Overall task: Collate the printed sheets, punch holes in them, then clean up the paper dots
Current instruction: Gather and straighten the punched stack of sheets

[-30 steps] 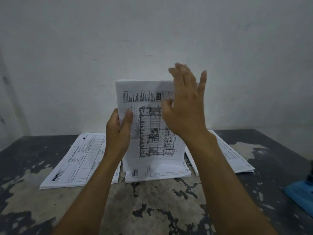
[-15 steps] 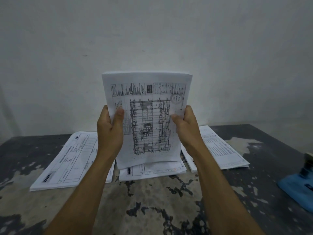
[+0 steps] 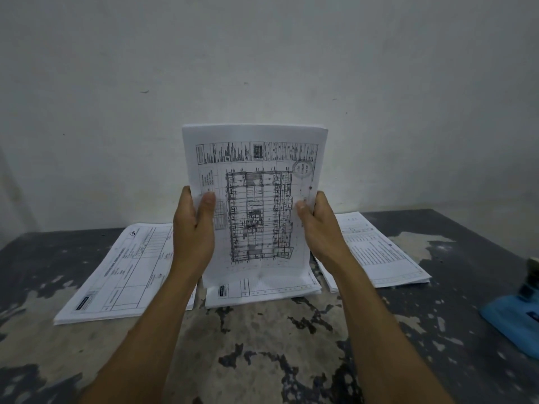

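Both hands, left point(image 3: 194, 228) and right point(image 3: 318, 225), grip the upright stack of sheets point(image 3: 256, 199) by its long side edges, bottom edge over the middle pile point(image 3: 262, 293) on the bench point(image 3: 262, 360).

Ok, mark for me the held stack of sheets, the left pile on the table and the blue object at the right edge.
held stack of sheets point(image 3: 256, 205): head view, on the printed floor plan.
left pile point(image 3: 128, 269): head view, middle of its top sheet.
blue object point(image 3: 513, 319): head view, on its blue base.

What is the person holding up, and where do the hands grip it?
A stack of printed sheets, upright: left hand grips its left edge, right hand its right edge.
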`<state>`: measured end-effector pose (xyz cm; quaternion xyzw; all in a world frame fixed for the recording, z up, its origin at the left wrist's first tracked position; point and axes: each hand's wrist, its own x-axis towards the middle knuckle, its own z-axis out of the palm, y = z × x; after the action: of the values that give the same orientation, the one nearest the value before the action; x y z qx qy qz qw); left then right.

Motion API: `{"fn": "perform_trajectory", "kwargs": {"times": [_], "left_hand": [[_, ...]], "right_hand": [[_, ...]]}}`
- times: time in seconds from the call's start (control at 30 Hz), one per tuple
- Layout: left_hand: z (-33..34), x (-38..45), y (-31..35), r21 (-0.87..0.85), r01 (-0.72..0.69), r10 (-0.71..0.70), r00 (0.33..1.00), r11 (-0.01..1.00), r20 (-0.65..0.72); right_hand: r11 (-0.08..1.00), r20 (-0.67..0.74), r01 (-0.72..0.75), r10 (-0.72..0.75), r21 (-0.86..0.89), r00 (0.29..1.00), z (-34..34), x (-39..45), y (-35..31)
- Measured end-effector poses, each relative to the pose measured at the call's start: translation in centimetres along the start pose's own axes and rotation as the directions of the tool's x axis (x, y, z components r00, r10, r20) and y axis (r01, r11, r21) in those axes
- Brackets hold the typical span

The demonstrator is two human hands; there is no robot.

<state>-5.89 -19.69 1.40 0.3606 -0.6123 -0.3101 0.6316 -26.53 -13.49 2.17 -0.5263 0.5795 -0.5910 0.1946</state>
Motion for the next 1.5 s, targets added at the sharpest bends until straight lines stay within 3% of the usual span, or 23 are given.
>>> {"fn": "perform_trajectory", "kwargs": {"times": [0.2,0.43,0.63,0.77,1.0,1.33,1.5], "left_hand": [[0.2,0.0,1.3,-0.006,-0.057,0.056,0.998,0.998,-0.036],[-0.4,0.7,3.2,0.116,-0.176,0.178,0.984,0.977,-0.002],[1.2,0.6,3.3,0.124,-0.114,0.113,0.993,0.986,0.012],[4.9,0.1,2.7,0.101,-0.02,0.018,1.0,0.995,0.02],[14.5,-0.9,1.9,0.107,0.117,-0.129,0.985,0.987,0.115],[23.1,-1.8,-0.8,0.265,0.255,-0.29,0.952,0.93,0.1],[23.9,-1.7,-2.6,0.421,0.195,-0.263,0.959,0.886,0.109]], "right_hand": [[0.998,-0.055,0.068,-0.068,0.004,0.996,-0.3,-0.2,-1.1],[0.986,-0.119,0.164,-0.16,0.02,0.98,-1.6,0.1,-2.7],[0.999,-0.042,0.037,-0.036,0.024,0.998,-3.9,-0.1,-3.2],[0.988,0.026,-0.138,0.14,-0.068,0.99,-8.0,0.0,-2.6],[0.959,-0.088,-0.21,0.196,-0.193,0.977,-15.2,0.7,0.5],[0.83,-0.075,-0.337,0.341,-0.444,0.937,-20.7,2.6,5.5],[0.756,-0.042,-0.392,0.437,-0.525,0.898,-20.1,4.8,7.4]]}}
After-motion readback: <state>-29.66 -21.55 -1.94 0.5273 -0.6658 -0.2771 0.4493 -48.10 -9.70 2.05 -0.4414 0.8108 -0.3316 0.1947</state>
